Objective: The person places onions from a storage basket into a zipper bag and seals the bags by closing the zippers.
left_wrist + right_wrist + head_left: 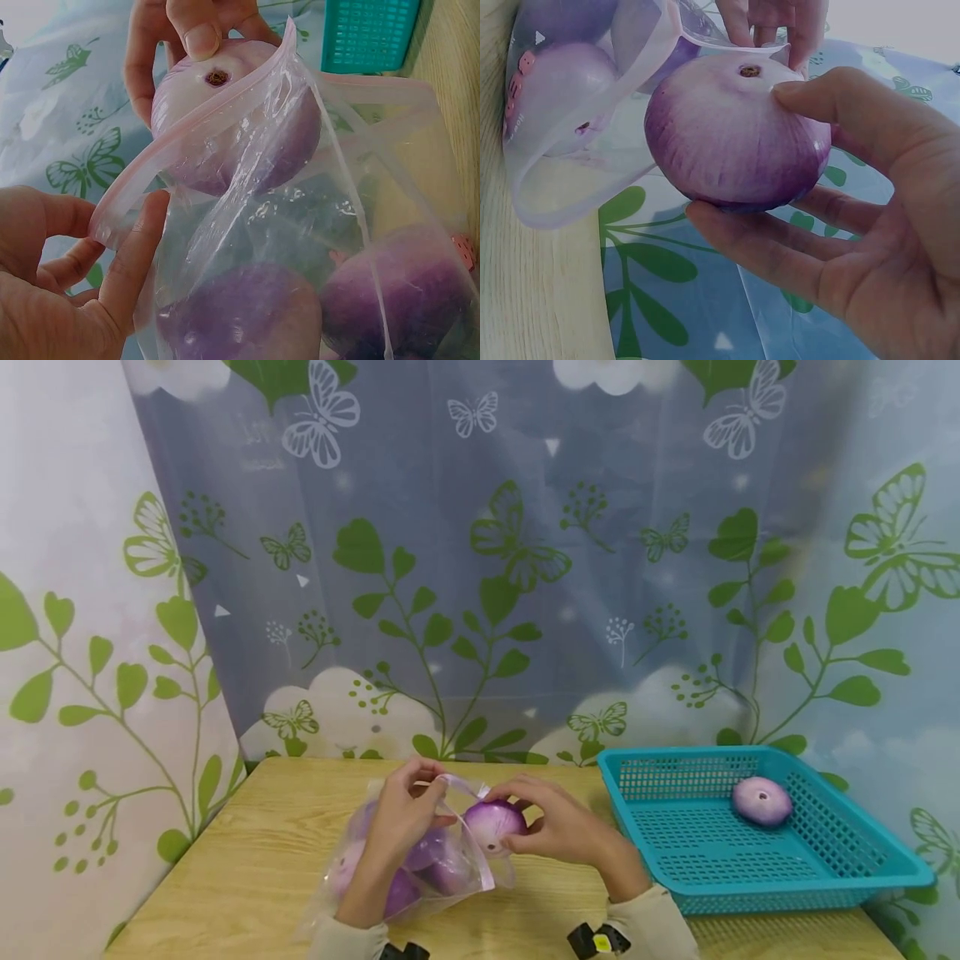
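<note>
In my right hand I grip a purple onion, thumb near its root end and fingers around the far side. It is at the mouth of a clear plastic bag with a pale pink rim. My left hand pinches that rim between thumb and fingers and holds the mouth apart. Several more purple onions lie inside the bag, seen through the plastic. In the right wrist view, one bagged onion shows its root end beside red print on the plastic.
To the right on the wooden table stands a turquoise plastic basket with mesh walls. A single purple onion lies in it, near the back right. Behind the table hangs a butterfly-and-leaf patterned curtain.
</note>
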### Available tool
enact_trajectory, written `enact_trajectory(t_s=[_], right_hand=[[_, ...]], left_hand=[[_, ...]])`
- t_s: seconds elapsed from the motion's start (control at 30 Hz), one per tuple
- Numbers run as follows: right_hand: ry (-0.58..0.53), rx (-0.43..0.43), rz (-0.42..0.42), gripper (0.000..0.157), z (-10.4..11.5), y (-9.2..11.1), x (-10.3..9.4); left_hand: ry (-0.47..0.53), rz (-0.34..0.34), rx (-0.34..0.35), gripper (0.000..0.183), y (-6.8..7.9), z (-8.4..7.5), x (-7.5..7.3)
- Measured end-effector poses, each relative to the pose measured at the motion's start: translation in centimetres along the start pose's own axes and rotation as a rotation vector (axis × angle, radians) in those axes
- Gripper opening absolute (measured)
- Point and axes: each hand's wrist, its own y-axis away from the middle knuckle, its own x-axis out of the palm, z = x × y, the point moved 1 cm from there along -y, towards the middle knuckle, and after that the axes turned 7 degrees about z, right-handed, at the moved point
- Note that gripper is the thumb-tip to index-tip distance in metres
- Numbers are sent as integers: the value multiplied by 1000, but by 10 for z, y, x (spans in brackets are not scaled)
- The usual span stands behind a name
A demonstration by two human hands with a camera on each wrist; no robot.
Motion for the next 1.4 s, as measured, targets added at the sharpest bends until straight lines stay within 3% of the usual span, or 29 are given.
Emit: enact_trajectory(t_s=[0.93,1.4], right_hand=[[58,-24,-35,48,-3,-4,7],[-3,25,-73,40,-9,-13,17]], left_hand=[[-22,20,22,12,-2,4,3],[-4,19,14,11,-2,2,4]])
